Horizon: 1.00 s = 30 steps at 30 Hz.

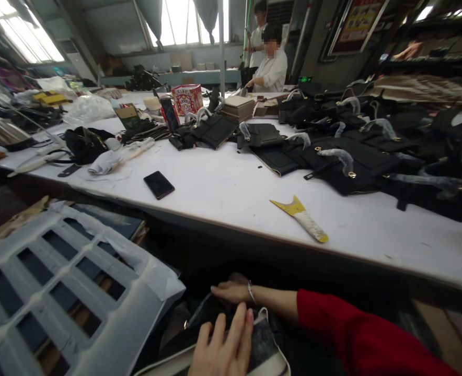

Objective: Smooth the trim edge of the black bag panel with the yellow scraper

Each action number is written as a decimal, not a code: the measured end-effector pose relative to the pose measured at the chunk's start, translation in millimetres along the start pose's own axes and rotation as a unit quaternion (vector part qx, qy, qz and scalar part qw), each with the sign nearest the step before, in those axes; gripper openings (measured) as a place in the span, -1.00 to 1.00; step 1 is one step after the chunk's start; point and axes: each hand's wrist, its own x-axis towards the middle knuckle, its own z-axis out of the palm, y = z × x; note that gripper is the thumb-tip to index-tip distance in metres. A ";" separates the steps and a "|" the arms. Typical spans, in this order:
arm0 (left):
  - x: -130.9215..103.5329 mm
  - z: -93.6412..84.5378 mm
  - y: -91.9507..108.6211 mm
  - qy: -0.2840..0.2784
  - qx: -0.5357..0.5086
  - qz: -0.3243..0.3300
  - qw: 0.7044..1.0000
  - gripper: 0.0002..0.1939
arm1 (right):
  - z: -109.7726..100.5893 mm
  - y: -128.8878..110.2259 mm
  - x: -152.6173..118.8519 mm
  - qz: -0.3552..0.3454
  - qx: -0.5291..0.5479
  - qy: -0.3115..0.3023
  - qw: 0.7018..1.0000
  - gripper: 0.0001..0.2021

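At the bottom centre my left hand (225, 342) lies with its fingers spread on a dark item with pale edging (268, 347), below the table's front edge. Just beyond it my right hand (233, 292), with a bracelet at the wrist and a red sleeve, reaches in from the right over black material. Its fingers look stretched out, and what lies under its palm is hidden in shadow. A wrapped handle and a small gold fitting show beside the fingers of my left hand.
A white table (215, 183) bears a phone (159, 185), a yellow scraper-like tool (301, 218) and many black bags (344, 156) with wrapped handles. A grey plastic crate (137, 308) stands at the lower left. Two people in white stand behind the table.
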 end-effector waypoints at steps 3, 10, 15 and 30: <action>2.4 -3.1 -2.2 0.008 -0.016 0.032 0.999 -0.51 | -26.1 -25.0 -29.8 -0.022 0.016 0.046 0.999 -0.56; 6.0 -15.1 8.9 -0.002 -0.060 -0.015 0.998 -0.54 | -24.0 -84.9 -75.9 -0.023 0.017 0.049 0.998 -0.53; 0.1 -16.0 12.8 0.017 -0.091 -0.005 0.996 -0.63 | -8.2 -95.6 -78.8 -0.014 -0.124 0.074 0.989 -0.51; -106.3 22.1 -106.8 0.030 -0.559 -0.504 0.658 -0.40 | -0.7 -109.1 -100.8 -0.191 -0.478 -0.007 0.858 -0.54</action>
